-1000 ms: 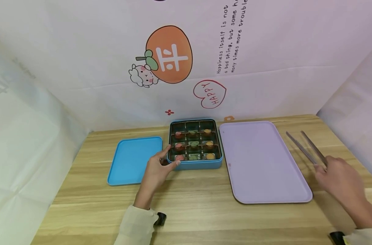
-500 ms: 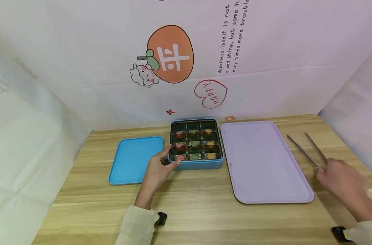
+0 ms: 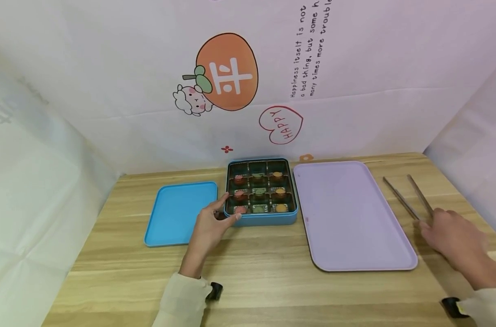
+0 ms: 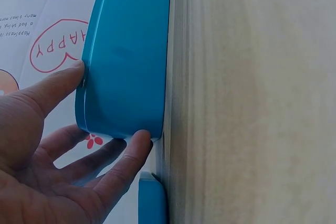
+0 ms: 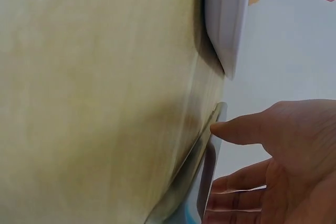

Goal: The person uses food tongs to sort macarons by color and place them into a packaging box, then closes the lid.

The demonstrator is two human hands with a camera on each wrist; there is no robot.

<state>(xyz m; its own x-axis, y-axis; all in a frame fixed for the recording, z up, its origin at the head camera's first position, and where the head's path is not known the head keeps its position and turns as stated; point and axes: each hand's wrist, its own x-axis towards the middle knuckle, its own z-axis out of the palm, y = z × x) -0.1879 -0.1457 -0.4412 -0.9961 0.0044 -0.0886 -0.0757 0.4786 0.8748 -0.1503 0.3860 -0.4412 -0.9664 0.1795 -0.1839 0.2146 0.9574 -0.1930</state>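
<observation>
My left hand [image 3: 210, 225] grips the front left corner of a blue tin box [image 3: 268, 220], thumb on the front rim and fingers along the left side. In the left wrist view its fingertips press against the side wall of the box [image 4: 126, 66]. Dark compartments inside hold small round pink, green and yellow pieces [image 3: 259, 192], one colour to a column. On the right, my right hand [image 3: 456, 236] holds metal tongs [image 3: 400, 197] near their rear end, arms apart and tips pointing away. The right wrist view shows thumb and fingers on opposite sides of the tongs [image 5: 181, 187].
A shallow blue lid [image 3: 178, 213] lies left of the box, partly behind the left hand. Between box and tongs lies a lilac tray [image 3: 354, 213] with a small reddish mark. A printed white cloth [image 3: 341, 122] hangs close behind the wooden table [image 3: 272, 281].
The tips of the tongs have spread a little wider, with the right hand shifting slightly around their rear end. The left hand and the box keep their place.
</observation>
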